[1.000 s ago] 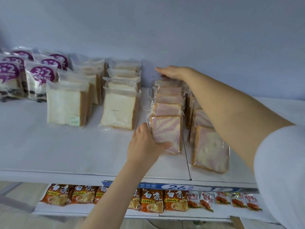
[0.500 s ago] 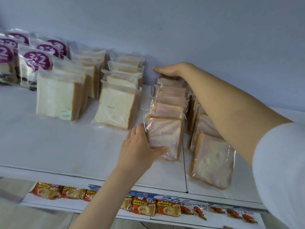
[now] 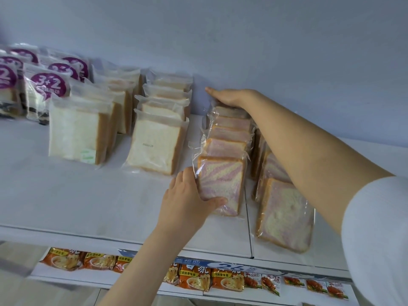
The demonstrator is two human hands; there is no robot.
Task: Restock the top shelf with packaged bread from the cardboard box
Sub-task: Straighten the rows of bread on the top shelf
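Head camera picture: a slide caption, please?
Left hand grips the front swirl-bread pack on the top shelf; right hand rests on the rearmost pack.

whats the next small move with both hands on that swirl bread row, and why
Likely push the front swirl pack back with the left hand while the right hand steadies the rear pack: both ends are held, and the row between them leans loosely.

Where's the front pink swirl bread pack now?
Head view, centre-right on the top shelf: the front swirl pack heads its row, gripped by the left hand, white bread pack to its left, leaning swirl pack to its right.
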